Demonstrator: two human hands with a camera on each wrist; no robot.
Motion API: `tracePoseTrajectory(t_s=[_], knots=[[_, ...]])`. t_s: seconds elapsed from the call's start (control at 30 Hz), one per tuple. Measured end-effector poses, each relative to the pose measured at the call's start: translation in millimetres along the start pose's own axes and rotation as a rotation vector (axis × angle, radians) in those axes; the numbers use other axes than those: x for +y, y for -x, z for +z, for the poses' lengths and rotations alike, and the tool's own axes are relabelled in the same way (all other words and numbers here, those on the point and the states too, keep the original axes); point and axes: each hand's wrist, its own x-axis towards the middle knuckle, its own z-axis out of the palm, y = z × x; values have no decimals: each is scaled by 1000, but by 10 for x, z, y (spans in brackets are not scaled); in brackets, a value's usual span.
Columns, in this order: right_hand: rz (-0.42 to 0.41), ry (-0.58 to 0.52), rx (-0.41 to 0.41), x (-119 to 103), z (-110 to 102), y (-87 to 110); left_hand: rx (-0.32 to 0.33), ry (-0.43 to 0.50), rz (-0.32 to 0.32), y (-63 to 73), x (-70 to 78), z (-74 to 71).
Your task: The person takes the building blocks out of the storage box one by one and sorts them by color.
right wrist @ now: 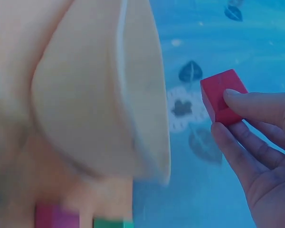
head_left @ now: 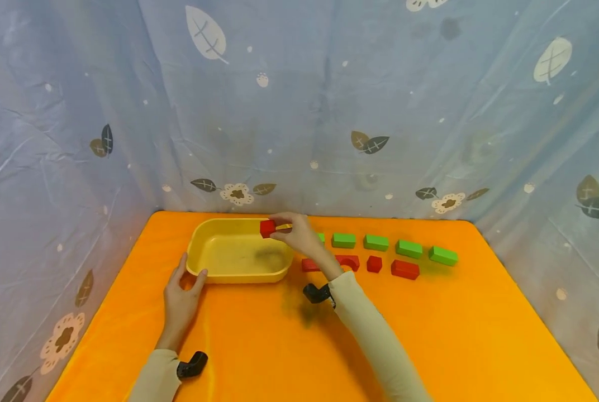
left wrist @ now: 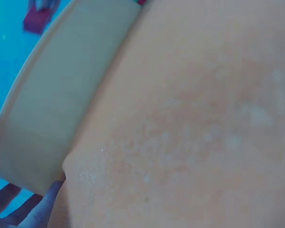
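Observation:
My right hand (head_left: 299,235) pinches a small red toy block (head_left: 267,229) between thumb and fingertips, above the right back part of a yellow plastic basin (head_left: 239,278). In the right wrist view, the thumb lies on one face of the block (right wrist: 223,85) and the fingers are behind and under it. At the basin's front left corner is my left hand (head_left: 180,304), its thumb at the front rim and its fingers along the left side, spread apart. The left wrist view has the basin wall (left wrist: 61,95) close up, with left fingers (left wrist: 40,209) against its lower end.
Right of the basin, several green blocks (head_left: 376,242) form a back row. Before them stand a red arch block (head_left: 348,260), a red cube (head_left: 374,264) and a red oblong block (head_left: 405,269); my right hand and wrist partly hide both rows. A patterned curtain (head_left: 299,111) rises behind the orange table (head_left: 460,335).

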Motion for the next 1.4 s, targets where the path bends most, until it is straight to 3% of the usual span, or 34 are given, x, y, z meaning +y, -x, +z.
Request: tracePoseTrajectory(t_s=[0.33,0.57,0.8,1.03,1.17,1.4], knots=[[110,-53,93,307,-571,340,31,-14,12,-41,19,-73],[155,5,141,439,-944,714,25,-17,9,-37,19,-88],[157,103,264,667,-1417,1241,8,-12,-20,-40,12,-86],[182,228,439,1089,-1863,1993,4,-8,-14,-42,13,-119],[240,319,439,1296,-2004,2301,0,-7,-23,-42,23,-142],[301,393,389,1461,-2066,2375,-13,16,-40,-52,40,-162]])
